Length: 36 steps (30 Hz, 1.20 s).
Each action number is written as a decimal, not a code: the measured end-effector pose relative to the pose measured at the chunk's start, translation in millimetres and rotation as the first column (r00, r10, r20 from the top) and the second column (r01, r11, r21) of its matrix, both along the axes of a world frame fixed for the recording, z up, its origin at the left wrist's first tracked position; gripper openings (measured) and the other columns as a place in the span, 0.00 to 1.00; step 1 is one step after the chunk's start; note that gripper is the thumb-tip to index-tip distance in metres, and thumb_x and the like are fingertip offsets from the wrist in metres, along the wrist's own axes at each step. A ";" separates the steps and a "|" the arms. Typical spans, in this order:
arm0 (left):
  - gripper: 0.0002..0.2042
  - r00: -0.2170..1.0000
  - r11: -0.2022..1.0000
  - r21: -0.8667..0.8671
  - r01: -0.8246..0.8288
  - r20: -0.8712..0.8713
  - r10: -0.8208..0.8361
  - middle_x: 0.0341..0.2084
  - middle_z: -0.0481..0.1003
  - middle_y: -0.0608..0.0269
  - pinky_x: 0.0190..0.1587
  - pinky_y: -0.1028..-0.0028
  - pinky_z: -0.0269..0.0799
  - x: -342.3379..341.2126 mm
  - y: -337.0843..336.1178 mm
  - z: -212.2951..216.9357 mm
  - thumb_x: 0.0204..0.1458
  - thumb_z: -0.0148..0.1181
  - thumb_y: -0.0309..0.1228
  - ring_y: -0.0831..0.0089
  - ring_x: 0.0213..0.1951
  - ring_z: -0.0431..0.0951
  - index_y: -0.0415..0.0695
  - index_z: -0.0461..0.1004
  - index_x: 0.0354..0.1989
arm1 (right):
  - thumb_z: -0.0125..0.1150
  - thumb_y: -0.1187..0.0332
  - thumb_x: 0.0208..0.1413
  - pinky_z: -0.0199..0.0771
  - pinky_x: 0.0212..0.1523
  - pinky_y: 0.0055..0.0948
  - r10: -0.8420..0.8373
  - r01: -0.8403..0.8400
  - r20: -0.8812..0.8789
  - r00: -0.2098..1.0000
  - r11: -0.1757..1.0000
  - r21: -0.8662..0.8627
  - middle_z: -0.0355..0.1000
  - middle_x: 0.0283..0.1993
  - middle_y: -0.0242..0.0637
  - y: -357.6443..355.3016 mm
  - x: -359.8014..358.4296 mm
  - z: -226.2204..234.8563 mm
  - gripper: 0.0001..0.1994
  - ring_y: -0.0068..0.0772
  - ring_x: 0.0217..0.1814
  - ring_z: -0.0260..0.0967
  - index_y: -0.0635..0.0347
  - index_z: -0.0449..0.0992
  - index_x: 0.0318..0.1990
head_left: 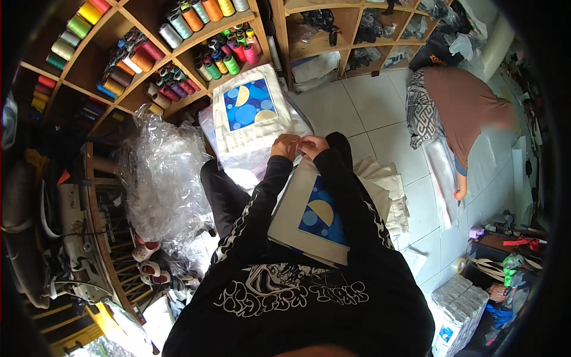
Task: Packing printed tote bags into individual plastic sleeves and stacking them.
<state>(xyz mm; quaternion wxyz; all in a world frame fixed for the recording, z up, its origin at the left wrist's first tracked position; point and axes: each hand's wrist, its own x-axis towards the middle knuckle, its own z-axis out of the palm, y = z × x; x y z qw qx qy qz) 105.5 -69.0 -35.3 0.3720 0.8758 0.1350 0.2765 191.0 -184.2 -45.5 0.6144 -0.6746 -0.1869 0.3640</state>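
Note:
Across my lap lies a flat cream cloth piece (290, 217) with a blue patterned panel of circles. Just past its far edge, my left hand (285, 147) and my right hand (313, 146) meet, fingers closed and pressed together. Whatever they pinch is too small or hidden to make out. Directly ahead of my hands stands a stack of similar cream cloth pieces (244, 138), its top one showing the same blue print. Clear plastic surrounds the lower part of this stack.
Crumpled clear plastic (157, 184) is heaped at my left. Wooden shelves (199, 58) hold many thread spools. More cream cloth (383, 190) lies on the tiled floor at right. Beyond it, a person in a brown top (464, 101) bends over plastic sheeting. A wrapped bundle (458, 306) stands lower right.

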 end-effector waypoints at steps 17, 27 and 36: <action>0.09 0.999 0.995 -0.088 -0.050 -0.003 0.050 0.29 0.76 0.57 0.33 0.70 0.72 -4.4 -10.2 7.4 0.42 0.54 0.20 0.62 0.28 0.77 0.45 0.75 0.32 | 0.60 0.72 0.49 0.72 0.27 0.20 -0.110 0.129 0.171 0.979 0.986 -0.102 0.75 0.28 0.37 1.4 -2.5 -5.0 0.07 0.24 0.27 0.73 0.66 0.75 0.34; 0.03 1.000 0.996 -0.084 -0.019 -0.015 0.017 0.23 0.74 0.57 0.34 0.67 0.69 -1.3 -9.1 12.2 0.40 0.59 0.25 0.60 0.27 0.75 0.43 0.73 0.26 | 0.57 0.75 0.51 0.69 0.24 0.18 -0.037 0.035 0.010 0.999 0.992 0.123 0.74 0.27 0.35 -3.6 0.4 -8.3 0.06 0.18 0.23 0.68 0.68 0.75 0.35; 0.04 0.997 0.998 0.069 0.005 -0.077 0.001 0.23 0.70 0.56 0.32 0.63 0.68 3.4 -3.2 -2.2 0.38 0.57 0.25 0.55 0.28 0.72 0.43 0.69 0.23 | 0.55 0.76 0.51 0.68 0.25 0.19 0.011 -0.015 0.039 0.999 0.995 0.101 0.74 0.25 0.35 -3.2 -0.6 -7.2 0.05 0.20 0.23 0.69 0.68 0.75 0.33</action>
